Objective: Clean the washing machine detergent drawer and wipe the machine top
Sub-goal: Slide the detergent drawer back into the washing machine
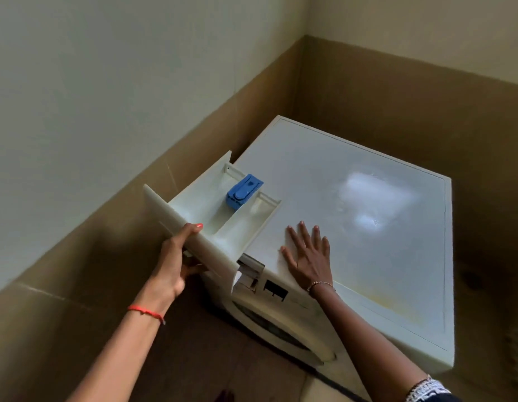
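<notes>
Head view | detergent drawer [214, 216] raised over washing machine top [382, 256], front-left corner | left hand [175, 259] grips its front panel [170, 216], thumb atop, fingers curled beneath | right hand [308, 256] flat on that top, fingers spread

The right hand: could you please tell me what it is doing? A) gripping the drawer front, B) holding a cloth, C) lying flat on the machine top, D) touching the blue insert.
C: the right hand lies flat, fingers straight and spread, on the machine top, while the left hand grips the drawer.
</notes>
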Demonstrator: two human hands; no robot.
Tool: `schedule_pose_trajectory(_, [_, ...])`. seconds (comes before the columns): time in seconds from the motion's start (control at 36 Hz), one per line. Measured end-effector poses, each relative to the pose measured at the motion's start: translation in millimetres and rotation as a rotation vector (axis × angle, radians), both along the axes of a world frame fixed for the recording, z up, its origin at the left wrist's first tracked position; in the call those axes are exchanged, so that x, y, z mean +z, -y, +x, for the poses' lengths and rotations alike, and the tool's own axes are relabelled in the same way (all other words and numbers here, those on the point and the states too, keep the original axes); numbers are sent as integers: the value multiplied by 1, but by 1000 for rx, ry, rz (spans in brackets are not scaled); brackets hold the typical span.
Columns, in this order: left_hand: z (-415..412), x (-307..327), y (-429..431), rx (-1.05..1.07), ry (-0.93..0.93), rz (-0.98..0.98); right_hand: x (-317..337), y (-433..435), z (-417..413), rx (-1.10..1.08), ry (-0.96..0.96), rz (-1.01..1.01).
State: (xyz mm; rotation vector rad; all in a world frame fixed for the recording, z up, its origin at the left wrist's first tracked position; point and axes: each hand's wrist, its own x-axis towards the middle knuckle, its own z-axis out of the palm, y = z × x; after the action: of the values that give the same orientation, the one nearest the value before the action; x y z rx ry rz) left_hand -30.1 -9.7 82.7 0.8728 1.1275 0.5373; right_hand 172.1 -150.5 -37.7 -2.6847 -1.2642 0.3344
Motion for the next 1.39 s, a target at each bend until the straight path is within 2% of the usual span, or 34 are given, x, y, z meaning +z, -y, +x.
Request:
schedule_pose_trajectory(0.08, [-34,-3,8,-9,4,35,2,-1,-1,-8,-3,5])
schedule_pose_trajectory(0.31, [-94,-29,36,48,20,-22,6,-2,-5,-31,21,39])
schedule_pose_trajectory(0.56, [-130,-60,62,118,49,-101,7,-6,-6,-24,91,27])
schedule_pose_trajectory(0.67, [-143,-75,64,73,47,-97,12,-14,-9,-47,93,35])
schedule_pose_trajectory(0.78, [-148,-92,64,37,0,-119,8,-27,-22,-166,-3,65])
schedule_pose_trajectory(1.06, [-147,-134,65,92,-13,-190,2,-30,-25,-168,68,49])
schedule_pose_trajectory(1.39, [-140,-161,58,107,51,-152,-3,-30,-24,-161,122,60])
